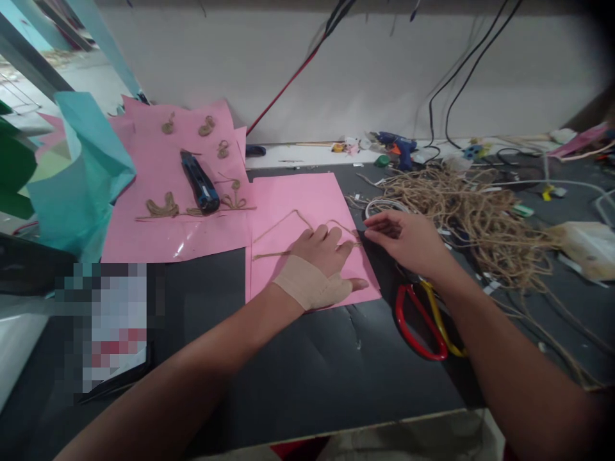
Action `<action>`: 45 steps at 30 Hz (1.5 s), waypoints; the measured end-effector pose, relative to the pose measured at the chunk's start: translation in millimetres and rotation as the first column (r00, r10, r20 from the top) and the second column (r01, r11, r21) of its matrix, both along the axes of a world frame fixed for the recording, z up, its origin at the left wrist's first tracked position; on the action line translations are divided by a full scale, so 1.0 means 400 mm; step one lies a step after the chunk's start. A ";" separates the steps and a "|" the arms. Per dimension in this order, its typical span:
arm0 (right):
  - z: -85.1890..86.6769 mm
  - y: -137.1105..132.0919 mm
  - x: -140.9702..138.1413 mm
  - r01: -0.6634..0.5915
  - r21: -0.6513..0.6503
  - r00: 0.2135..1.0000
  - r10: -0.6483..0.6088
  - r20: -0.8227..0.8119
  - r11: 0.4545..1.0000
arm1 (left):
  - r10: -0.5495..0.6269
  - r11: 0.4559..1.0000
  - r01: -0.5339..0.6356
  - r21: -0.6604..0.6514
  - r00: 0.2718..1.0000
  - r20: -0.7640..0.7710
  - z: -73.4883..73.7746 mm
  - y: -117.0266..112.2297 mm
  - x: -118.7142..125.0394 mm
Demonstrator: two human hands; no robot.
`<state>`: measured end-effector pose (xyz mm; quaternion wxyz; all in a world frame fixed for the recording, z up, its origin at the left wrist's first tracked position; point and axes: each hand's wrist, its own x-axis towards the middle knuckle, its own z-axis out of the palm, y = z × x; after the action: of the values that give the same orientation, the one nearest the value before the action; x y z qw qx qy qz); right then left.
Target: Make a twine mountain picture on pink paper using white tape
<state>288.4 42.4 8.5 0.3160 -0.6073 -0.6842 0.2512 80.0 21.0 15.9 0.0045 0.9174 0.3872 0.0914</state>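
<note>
A sheet of pink paper [269, 198] lies on the dark table, with thin brown twine [273, 225] laid across it in an angled outline and a straight piece below. My left hand [319, 266], a tan bandage around its wrist and palm, rests on the paper over the twine, thumb stretched out and fingers slightly bent. Part of the twine is hidden beneath it. At the paper's right edge hovers my right hand [403, 240], its fingers extended with a small gap to the thumb and nothing visible between them. Scissors [408, 320] with red and yellow handles lie under my right wrist.
A tangled heap of twine [471, 211] spreads at the right. Behind it is a blue glue gun [396, 146]. More pink paper [144, 147] at the left carries twine shapes and a utility knife [200, 182]. Teal paper [81, 166] stands farther left. Cables hang along the wall.
</note>
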 end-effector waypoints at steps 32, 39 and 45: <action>0.000 -0.014 -0.048 -0.101 0.107 0.981 0.081 0.175 0.989 | 0.081 0.991 -0.070 0.111 0.992 -0.100 0.006 -0.073 0.027; -0.004 -0.015 -0.050 -0.101 0.132 0.984 0.079 0.163 0.986 | 0.189 0.982 -0.185 0.042 0.976 -0.109 0.019 -0.105 0.009; 0.013 -0.020 -0.045 -0.209 0.117 0.966 0.186 0.180 0.971 | 0.259 0.966 -0.259 0.008 0.966 -0.028 0.029 -0.120 -0.094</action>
<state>270.2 34.5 13.7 0.2711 -0.5320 -0.7811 0.1827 42.2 -27.1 27.7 -0.0151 0.8603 0.5035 0.0789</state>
